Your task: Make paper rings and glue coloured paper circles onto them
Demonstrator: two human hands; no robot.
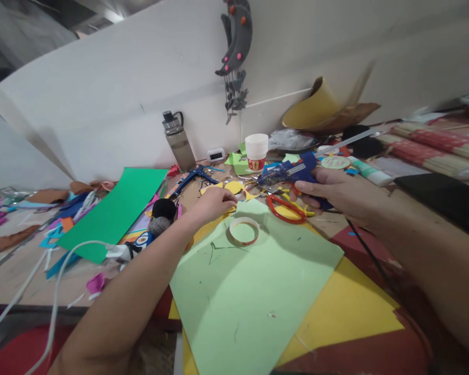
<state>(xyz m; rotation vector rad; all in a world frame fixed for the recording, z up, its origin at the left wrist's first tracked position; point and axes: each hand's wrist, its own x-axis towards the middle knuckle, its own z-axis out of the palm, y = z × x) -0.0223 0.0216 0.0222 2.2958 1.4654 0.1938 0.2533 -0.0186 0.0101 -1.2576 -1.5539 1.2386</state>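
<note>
My right hand (332,191) is closed round the handle of a blue glue gun (287,172), its nozzle pointing left over yellow foam cut-outs (234,186). My left hand (213,202) reaches forward with its fingers curled down onto a yellow foam piece at the far edge of a light green foam sheet (242,291). A roll of tape (244,230) lies flat on that sheet, just right of my left wrist. Red-handled scissors (287,208) rest below the glue gun.
A dark green sheet (115,211), a second blue glue gun (193,177), a water bottle (179,140), stacked paper cups (256,151) and foam scraps crowd the table. Yellow sheet (347,307) lies under the green one. Paper rolls (433,148) lie at right. A white cable (57,291) trails left.
</note>
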